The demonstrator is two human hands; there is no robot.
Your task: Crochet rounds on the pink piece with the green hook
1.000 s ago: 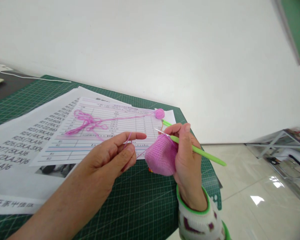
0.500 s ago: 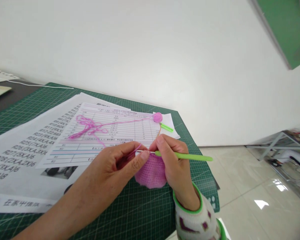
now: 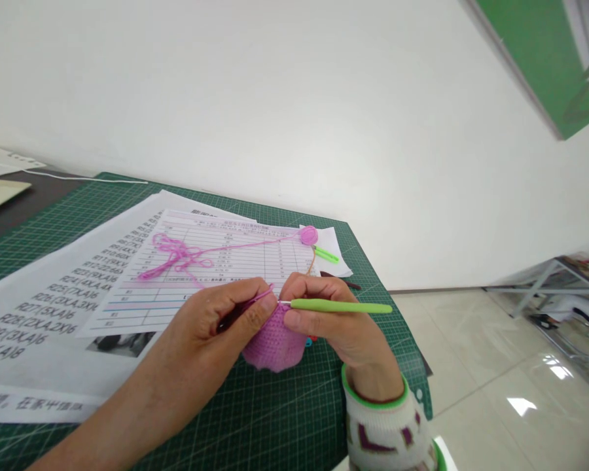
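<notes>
My left hand (image 3: 220, 320) pinches the top edge of a pink crocheted piece (image 3: 273, 344) and has a strand of pink yarn running over its fingers. My right hand (image 3: 332, 319) grips a green-handled crochet hook (image 3: 341, 306), its metal tip at the rim of the piece beside my left thumb. Both hands hover just above the green cutting mat (image 3: 255, 418). The yarn trails back in a loose tangle (image 3: 177, 255) across the papers to a small pink yarn ball (image 3: 309, 235).
Printed pattern sheets (image 3: 78, 288) cover the mat's left and middle. A second green tool (image 3: 326, 255) lies by the yarn ball near the mat's far right corner. The table edge runs along the right, with tiled floor (image 3: 495, 392) and a metal rack (image 3: 564, 288) beyond. A white wall stands behind.
My hands have come together: the left one closed onto the crocheted piece, and the right one swung the hook level and brought its tip to the rim. The piece has shifted left and lower.
</notes>
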